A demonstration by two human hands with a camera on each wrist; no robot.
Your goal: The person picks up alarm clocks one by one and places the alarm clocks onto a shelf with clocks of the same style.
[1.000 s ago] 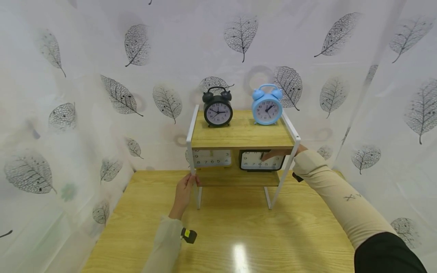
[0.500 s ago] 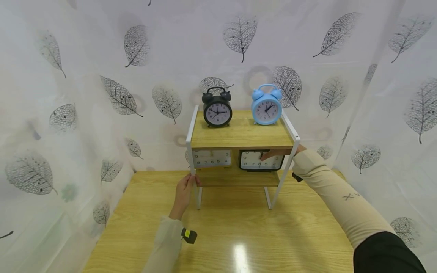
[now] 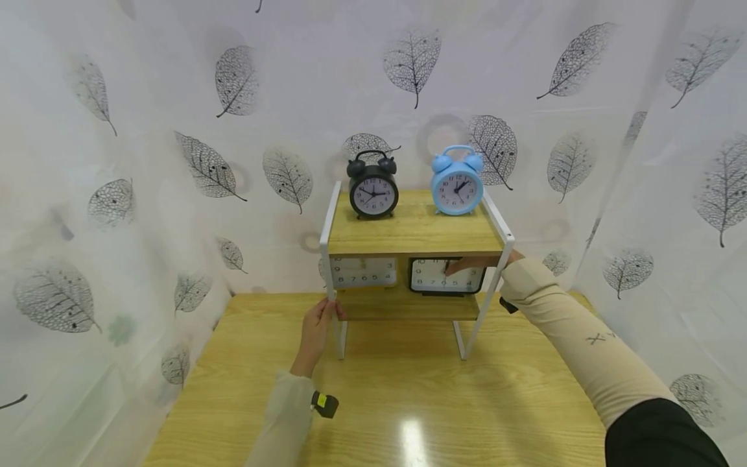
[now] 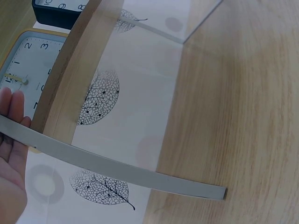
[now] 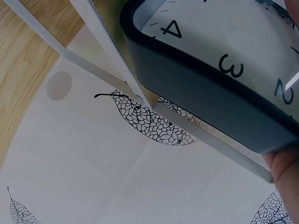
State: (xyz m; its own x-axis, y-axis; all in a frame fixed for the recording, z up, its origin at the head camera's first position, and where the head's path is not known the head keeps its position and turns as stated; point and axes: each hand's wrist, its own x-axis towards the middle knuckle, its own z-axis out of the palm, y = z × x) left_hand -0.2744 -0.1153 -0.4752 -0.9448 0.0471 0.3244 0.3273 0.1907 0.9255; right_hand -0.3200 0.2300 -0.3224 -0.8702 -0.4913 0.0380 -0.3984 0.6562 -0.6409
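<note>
My left hand (image 3: 313,331) grips the white left leg (image 4: 107,163) of a small two-tier wooden shelf (image 3: 417,237), just below the lower tier. My right hand (image 3: 467,262) reaches in past the right leg and holds a black rectangular clock (image 3: 434,282) on the lower tier. One finger crosses its dial; part of the hand shows at the clock's edge in the right wrist view. To its left stands a yellow-rimmed rectangular clock (image 4: 35,58), close to my left fingertips (image 4: 17,103). The upper board hides the tops of both clocks.
On the top board stand a black twin-bell alarm clock (image 3: 374,191) and a light-blue one (image 3: 457,185). The shelf is on a wooden table (image 3: 373,395). A leaf-printed sheet (image 3: 233,155) hangs behind and along the sides.
</note>
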